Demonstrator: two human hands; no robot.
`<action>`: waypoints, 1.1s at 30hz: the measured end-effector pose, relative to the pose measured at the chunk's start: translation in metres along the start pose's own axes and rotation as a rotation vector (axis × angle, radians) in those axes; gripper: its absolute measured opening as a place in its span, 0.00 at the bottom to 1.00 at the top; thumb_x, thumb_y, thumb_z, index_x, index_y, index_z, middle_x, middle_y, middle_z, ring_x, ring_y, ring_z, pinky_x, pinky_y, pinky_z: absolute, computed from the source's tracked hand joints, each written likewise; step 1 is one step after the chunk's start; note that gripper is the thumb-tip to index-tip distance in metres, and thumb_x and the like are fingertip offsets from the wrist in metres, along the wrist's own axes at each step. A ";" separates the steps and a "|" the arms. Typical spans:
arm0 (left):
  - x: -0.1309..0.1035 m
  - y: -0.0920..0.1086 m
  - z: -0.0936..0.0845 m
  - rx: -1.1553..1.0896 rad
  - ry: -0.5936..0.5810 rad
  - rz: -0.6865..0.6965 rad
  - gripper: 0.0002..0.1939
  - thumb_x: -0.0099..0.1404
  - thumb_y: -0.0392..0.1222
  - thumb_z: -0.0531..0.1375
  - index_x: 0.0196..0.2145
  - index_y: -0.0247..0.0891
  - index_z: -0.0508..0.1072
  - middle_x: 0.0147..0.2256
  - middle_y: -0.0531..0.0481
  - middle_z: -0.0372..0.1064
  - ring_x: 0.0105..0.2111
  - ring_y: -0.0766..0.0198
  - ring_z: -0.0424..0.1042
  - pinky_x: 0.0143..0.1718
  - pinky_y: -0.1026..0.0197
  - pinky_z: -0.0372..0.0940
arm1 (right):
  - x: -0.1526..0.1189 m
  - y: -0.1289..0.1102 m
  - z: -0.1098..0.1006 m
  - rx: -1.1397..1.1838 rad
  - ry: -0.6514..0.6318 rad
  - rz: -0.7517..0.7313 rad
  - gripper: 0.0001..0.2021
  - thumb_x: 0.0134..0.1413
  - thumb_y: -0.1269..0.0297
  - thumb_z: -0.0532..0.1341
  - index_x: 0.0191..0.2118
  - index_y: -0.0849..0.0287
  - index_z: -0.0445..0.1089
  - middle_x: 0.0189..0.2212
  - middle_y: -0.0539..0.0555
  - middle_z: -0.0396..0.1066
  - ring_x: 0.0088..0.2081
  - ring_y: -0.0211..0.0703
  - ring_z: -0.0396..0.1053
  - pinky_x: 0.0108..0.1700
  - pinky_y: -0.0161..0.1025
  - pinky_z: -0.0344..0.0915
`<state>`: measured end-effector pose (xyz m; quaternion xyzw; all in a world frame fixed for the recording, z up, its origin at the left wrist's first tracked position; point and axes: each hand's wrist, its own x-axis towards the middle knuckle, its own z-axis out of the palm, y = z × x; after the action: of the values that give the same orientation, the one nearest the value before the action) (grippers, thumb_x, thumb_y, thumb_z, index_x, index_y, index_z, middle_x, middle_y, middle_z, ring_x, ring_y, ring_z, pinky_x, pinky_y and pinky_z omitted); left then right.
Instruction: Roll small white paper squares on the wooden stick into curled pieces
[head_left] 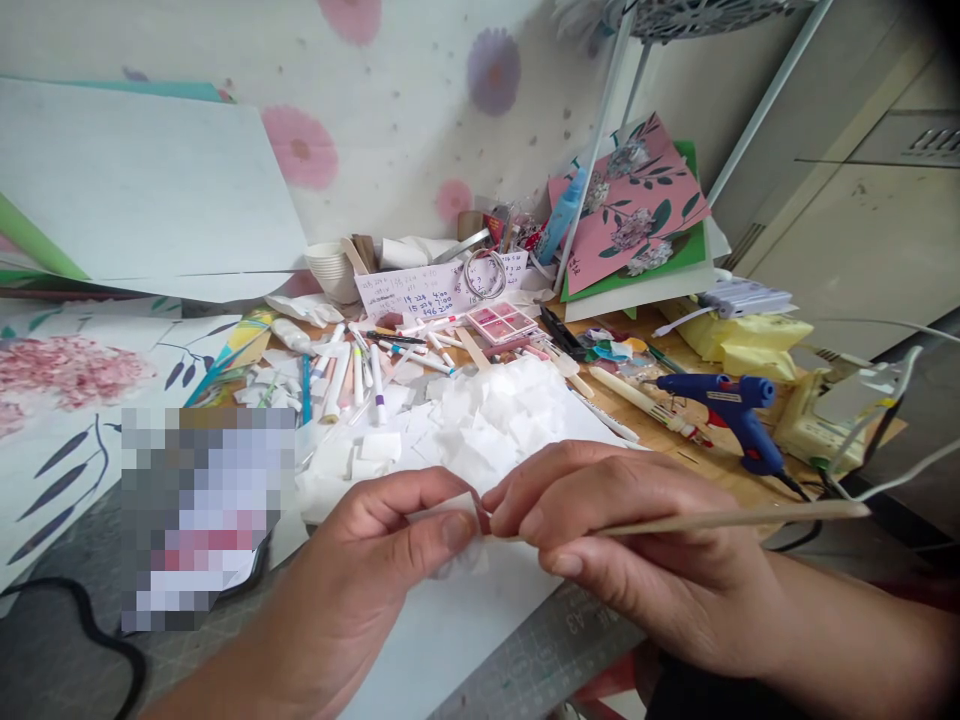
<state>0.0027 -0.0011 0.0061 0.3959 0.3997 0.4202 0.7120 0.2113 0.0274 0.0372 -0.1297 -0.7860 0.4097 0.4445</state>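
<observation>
Between the thumb and fingers of my left hand (pixel 390 550) is pinched a small piece of white tissue paper (pixel 459 545). My right hand (pixel 637 540) grips a thin wooden stick (pixel 735 520), whose far end points out to the right. The stick's other end reaches the tissue at my left fingertips; the exact contact is hidden by my fingers. Just beyond both hands lies a loose heap of white tissue pieces (pixel 487 410). A white sheet of paper (pixel 457 640) lies beneath my hands.
A blue glue gun (pixel 724 405) rests on the right with its cord. Several markers (pixel 375 385) and a pink palette (pixel 502 323) lie behind the heap. At left are a blurred-out phone (pixel 210 520) and a flower picture (pixel 67 400). A cutting mat (pixel 555 640) shows below.
</observation>
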 end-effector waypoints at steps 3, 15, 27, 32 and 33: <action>0.001 0.000 -0.001 0.066 -0.007 0.017 0.09 0.61 0.49 0.67 0.31 0.40 0.79 0.26 0.56 0.66 0.28 0.66 0.61 0.30 0.65 0.57 | -0.001 0.001 0.001 0.033 0.038 0.054 0.05 0.59 0.80 0.62 0.38 0.67 0.72 0.33 0.60 0.76 0.40 0.44 0.77 0.42 0.39 0.75; 0.003 0.002 0.000 0.168 0.013 0.141 0.08 0.63 0.47 0.65 0.29 0.43 0.78 0.32 0.55 0.67 0.35 0.63 0.65 0.37 0.64 0.59 | -0.005 0.006 0.007 0.066 0.086 0.194 0.03 0.61 0.73 0.62 0.38 0.60 0.71 0.34 0.56 0.76 0.39 0.46 0.76 0.40 0.43 0.74; 0.001 0.002 -0.001 0.380 0.035 0.304 0.09 0.66 0.45 0.63 0.28 0.46 0.80 0.30 0.55 0.67 0.34 0.63 0.65 0.37 0.63 0.59 | -0.001 0.004 0.009 -0.068 0.148 0.174 0.02 0.60 0.73 0.62 0.38 0.63 0.73 0.32 0.56 0.76 0.36 0.42 0.76 0.38 0.38 0.73; 0.000 0.005 0.001 0.444 0.056 0.279 0.10 0.68 0.45 0.61 0.31 0.47 0.81 0.32 0.54 0.69 0.35 0.61 0.66 0.38 0.62 0.61 | 0.001 0.003 0.009 -0.130 0.175 0.130 0.04 0.58 0.74 0.63 0.38 0.59 0.74 0.30 0.53 0.75 0.33 0.39 0.74 0.36 0.36 0.72; 0.000 0.005 0.001 0.449 0.056 0.282 0.11 0.69 0.45 0.60 0.30 0.47 0.80 0.32 0.54 0.69 0.35 0.61 0.66 0.38 0.62 0.61 | 0.001 0.004 0.010 -0.137 0.181 0.126 0.05 0.58 0.74 0.63 0.38 0.59 0.74 0.30 0.52 0.75 0.33 0.39 0.74 0.36 0.36 0.72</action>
<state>0.0023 0.0006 0.0110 0.5839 0.4434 0.4267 0.5294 0.2025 0.0248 0.0321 -0.2453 -0.7590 0.3690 0.4770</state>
